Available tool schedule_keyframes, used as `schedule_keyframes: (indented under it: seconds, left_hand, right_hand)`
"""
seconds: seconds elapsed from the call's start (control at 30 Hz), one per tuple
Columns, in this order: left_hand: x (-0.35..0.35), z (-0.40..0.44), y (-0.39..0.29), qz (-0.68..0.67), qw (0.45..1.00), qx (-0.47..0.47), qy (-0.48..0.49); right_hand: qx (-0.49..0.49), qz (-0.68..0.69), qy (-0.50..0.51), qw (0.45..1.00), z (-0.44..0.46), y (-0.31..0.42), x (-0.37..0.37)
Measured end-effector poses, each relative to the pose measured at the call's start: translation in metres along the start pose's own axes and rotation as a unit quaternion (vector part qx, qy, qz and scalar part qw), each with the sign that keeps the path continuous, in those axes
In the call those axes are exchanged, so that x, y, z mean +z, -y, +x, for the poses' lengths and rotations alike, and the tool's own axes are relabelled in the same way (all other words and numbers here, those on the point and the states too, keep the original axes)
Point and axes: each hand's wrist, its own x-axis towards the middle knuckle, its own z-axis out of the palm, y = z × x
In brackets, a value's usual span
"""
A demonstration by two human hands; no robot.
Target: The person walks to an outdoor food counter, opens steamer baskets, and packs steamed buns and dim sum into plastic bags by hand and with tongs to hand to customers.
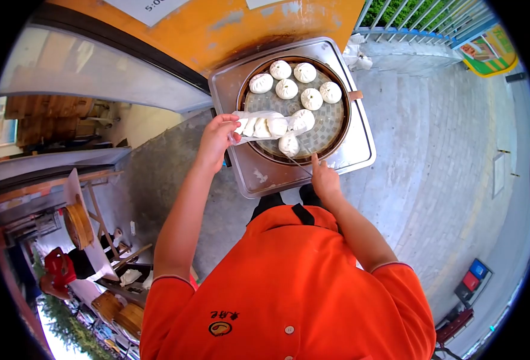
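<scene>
My left hand (218, 139) pinches the edge of a clear plastic bag (258, 137), its fingers closed. Several white buns (261, 127) lie in a row inside the bag, which is held over the left side of a round steamer tray (344, 129). My right hand (324, 178) is at the tray's near rim, closed round a thin metal utensil (299, 165) with the index finger pointing forward. The utensil's tip reaches a pleated bun (288, 144) close to the bag's mouth. Another bun (303, 119) is right at the bag's opening. More pleated buns (286, 89) sit towards the back of the tray.
The steamer stands on a square metal stand (364, 144) against an orange panel (229, 27). At the left are a doorway and a board holding bamboo steamers (78, 226). A metal railing (418, 24) runs along the back right, beside grey paving (421, 150).
</scene>
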Motion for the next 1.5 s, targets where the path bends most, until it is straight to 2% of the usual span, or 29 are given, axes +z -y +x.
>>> schedule_keyframes:
  seconds: [0.13,0.2,0.23,0.27,0.3,0.43,0.5,0.63,0.87,0.93,1.0,1.07,1.13,1.2,1.27,1.33,1.4,1.43,1.5]
  left_hand:
    - [-0.007,0.003,0.002,-0.021,1.000,0.016,0.000]
    - [-0.009,0.005,0.000,-0.035,0.999,0.017,-0.002]
    - [-0.010,0.006,0.000,-0.051,0.999,0.019,-0.005]
    - [-0.010,0.007,-0.001,-0.050,0.999,0.018,-0.005]
    - [-0.010,0.007,-0.002,-0.056,0.998,0.020,0.001]
    - [-0.005,0.005,-0.007,-0.052,0.998,0.010,0.036]
    - [-0.001,0.001,-0.008,-0.049,0.998,0.004,0.042]
    - [0.001,-0.002,-0.004,-0.033,0.997,0.003,0.063]
    - [0.004,-0.010,-0.001,-0.028,0.996,0.001,0.081]
    - [0.005,-0.011,0.001,-0.029,0.996,-0.009,0.089]
    - [0.009,-0.010,0.003,-0.030,0.996,-0.006,0.085]
    - [0.016,-0.009,0.002,-0.029,0.996,-0.004,0.083]
    - [0.018,-0.006,-0.004,-0.057,0.996,0.002,0.073]
    - [0.013,0.002,-0.007,-0.081,0.995,0.011,0.065]
    - [0.006,0.002,-0.013,-0.108,0.993,0.019,0.048]
    - [0.001,0.002,-0.011,-0.112,0.993,0.018,0.024]
    - [-0.011,-0.002,-0.006,-0.088,0.996,-0.004,-0.012]
    - [-0.021,-0.003,0.000,-0.089,0.996,-0.005,-0.014]
    - [-0.040,-0.003,0.006,-0.058,0.998,-0.002,-0.002]
  right_hand:
    - [-0.035,0.131,0.011,0.991,0.001,-0.026,-0.012]
    - [-0.054,0.187,0.018,0.981,-0.006,-0.034,-0.042]
    - [0.009,0.356,0.127,0.926,-0.011,-0.035,-0.065]
    - [0.072,0.508,0.229,0.828,-0.014,-0.039,-0.077]
    - [0.074,0.561,0.249,0.786,-0.016,-0.046,-0.075]
    - [0.092,0.572,0.297,0.759,-0.056,-0.061,-0.111]
    - [0.056,0.593,0.320,0.737,-0.070,-0.060,-0.124]
    - [0.024,0.595,0.338,0.729,-0.075,-0.040,-0.149]
    - [-0.017,0.557,0.318,0.767,-0.053,-0.018,-0.164]
    - [-0.033,0.514,0.284,0.809,-0.035,0.000,-0.168]
    - [-0.115,0.421,0.152,0.887,-0.004,0.020,-0.136]
    - [-0.162,0.257,0.027,0.952,0.027,0.041,-0.103]
    - [-0.139,0.225,0.001,0.964,0.039,0.057,-0.075]
    - [-0.114,0.189,-0.027,0.975,0.035,0.051,-0.078]
    - [-0.151,0.247,-0.062,0.955,-0.001,0.028,-0.099]
    - [-0.130,0.285,-0.042,0.949,-0.024,-0.002,-0.114]
    - [-0.021,0.275,-0.052,0.960,-0.029,-0.032,-0.111]
    - [-0.022,0.274,-0.050,0.960,-0.024,-0.044,-0.104]
    - [0.019,0.112,-0.046,0.992,0.001,-0.061,-0.088]
